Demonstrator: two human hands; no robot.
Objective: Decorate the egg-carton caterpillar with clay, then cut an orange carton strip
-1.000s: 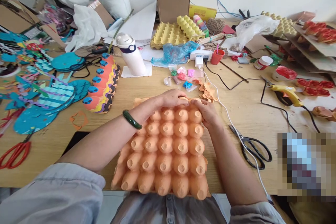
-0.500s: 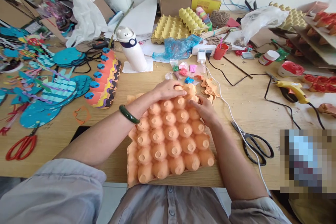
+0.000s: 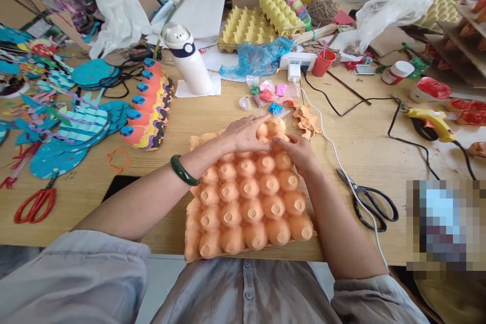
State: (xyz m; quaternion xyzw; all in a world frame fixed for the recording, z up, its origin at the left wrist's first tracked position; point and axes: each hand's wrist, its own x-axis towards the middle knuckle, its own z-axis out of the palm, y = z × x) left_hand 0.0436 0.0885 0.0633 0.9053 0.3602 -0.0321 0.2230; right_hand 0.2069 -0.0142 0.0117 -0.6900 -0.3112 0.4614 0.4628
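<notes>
An orange egg tray (image 3: 246, 207) lies bumps-up on the wooden table (image 3: 364, 152), right in front of me. My left hand (image 3: 243, 134) rests on its far end with the fingers curled over the bumps, a green bangle (image 3: 183, 171) on the wrist. My right hand (image 3: 298, 154) grips the tray's far right part, fingers bent onto the cups beside the left hand. Torn orange scraps (image 3: 306, 119) lie just past the tray.
Black scissors (image 3: 370, 202) and a white cable (image 3: 341, 167) lie right of the tray. Red scissors (image 3: 34, 202), blue paper crafts (image 3: 76, 129), a white bottle (image 3: 188, 61), yellow egg trays (image 3: 258, 28) and a yellow glue gun (image 3: 431, 121) crowd the table.
The tray has turned and slid a little away from me. Both hands stayed on its far end, shifting slightly to the right.
</notes>
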